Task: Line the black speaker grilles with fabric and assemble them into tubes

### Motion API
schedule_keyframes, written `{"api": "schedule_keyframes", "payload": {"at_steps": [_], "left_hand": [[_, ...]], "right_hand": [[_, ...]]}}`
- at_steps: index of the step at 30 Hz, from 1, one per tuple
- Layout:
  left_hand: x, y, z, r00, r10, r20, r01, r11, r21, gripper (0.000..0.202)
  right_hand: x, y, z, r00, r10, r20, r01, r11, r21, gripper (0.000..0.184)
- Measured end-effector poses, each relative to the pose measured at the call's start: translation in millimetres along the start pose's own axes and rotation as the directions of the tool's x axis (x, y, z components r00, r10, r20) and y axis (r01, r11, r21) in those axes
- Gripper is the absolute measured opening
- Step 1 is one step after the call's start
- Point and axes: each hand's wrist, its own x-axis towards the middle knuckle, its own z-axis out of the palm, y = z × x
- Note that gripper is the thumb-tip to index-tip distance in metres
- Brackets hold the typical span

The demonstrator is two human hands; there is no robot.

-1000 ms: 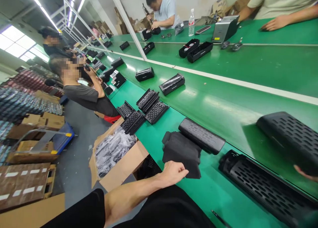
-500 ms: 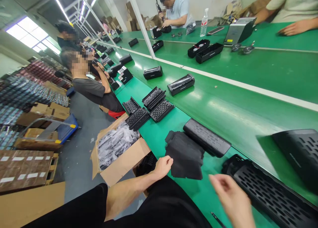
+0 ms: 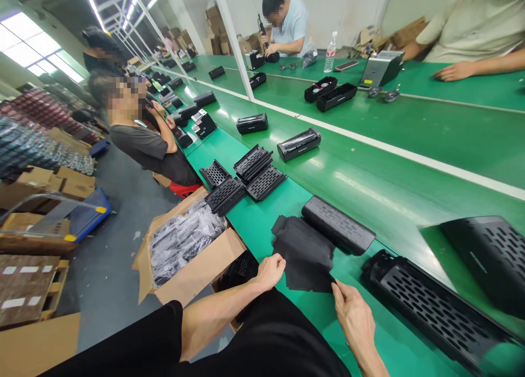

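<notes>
A stack of black foam sheets lies on the green bench in front of me. My left hand is curled at the stack's near left edge, fingers closed on the sheets. My right hand touches the stack's near right corner with its fingertips pinched there. A long black perforated cover lies just behind the stack. A bigger slotted black shell lies to the right of my right hand, and another black perforated housing sits on the belt at the far right.
A green conveyor belt carries several black housings. Slotted black grilles lie in a pile further left. An open cardboard box of bagged parts stands by my left leg. Other people work along both sides of the line.
My right hand left the black housing on the belt at right, swung across and now touches the foam stack's near corner. My left hand stayed at the stack's left edge.
</notes>
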Motion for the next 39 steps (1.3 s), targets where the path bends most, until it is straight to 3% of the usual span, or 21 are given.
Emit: {"api": "schedule_keyframes", "payload": {"at_steps": [3,5,10,13,16,19,21,26,32,35,39], "left_hand": [[1.5,0.6,0.3,1.000,0.008,-0.006,-0.008,0.999,0.042,0.023],[2.3,1.1,-1.2,1.000,0.013,-0.002,-0.013,0.999,0.050,0.021],[2.4,8.0,-5.5,0.999,0.051,0.021,-0.051,0.998,0.022,0.019],[-5.6,31.6,-7.8,0.985,0.167,0.036,-0.166,0.986,-0.033,0.024],[-17.3,77.0,-9.9,0.946,0.321,0.037,-0.314,0.939,-0.139,0.024],[-23.0,134.5,-9.3,0.879,0.476,0.024,-0.448,0.844,-0.294,0.019],[-21.1,171.4,-5.7,0.846,0.530,0.063,-0.489,0.818,-0.302,0.018],[-2.1,235.2,19.4,0.827,0.525,0.200,-0.490,0.848,-0.202,0.029],[13.3,256.9,52.6,0.844,0.450,0.292,-0.442,0.892,-0.099,0.051],[13.0,258.8,57.0,0.851,0.449,0.272,-0.441,0.893,-0.094,0.045],[9.9,263.3,48.6,0.836,0.501,0.225,-0.474,0.865,-0.164,0.029]], "right_hand": [[-8.6,1.2,-10.0,0.998,-0.020,-0.067,0.022,1.000,0.018,0.063],[-11.2,6.8,-27.2,0.991,-0.020,-0.132,0.024,0.999,0.027,0.064],[-9.1,42.6,-110.1,0.931,0.115,-0.345,-0.119,0.993,0.010,0.061],[-3.2,70.1,-160.4,0.881,0.219,-0.420,-0.239,0.971,0.004,0.057],[6.3,94.0,-188.2,0.860,0.291,-0.419,-0.317,0.948,0.006,0.049],[14.8,109.9,-195.8,0.850,0.347,-0.397,-0.372,0.928,0.016,0.050],[18.9,115.9,-195.2,0.833,0.389,-0.394,-0.410,0.911,0.034,0.059],[27.6,117.6,-183.7,0.802,0.517,-0.297,-0.501,0.855,0.136,0.080],[34.0,114.4,-166.5,0.772,0.594,-0.227,-0.570,0.805,0.166,0.059],[32.5,113.7,-165.4,0.776,0.575,-0.260,-0.561,0.817,0.134,0.050],[22.7,105.3,-174.8,0.778,0.521,-0.351,-0.499,0.852,0.157,0.062]]}}
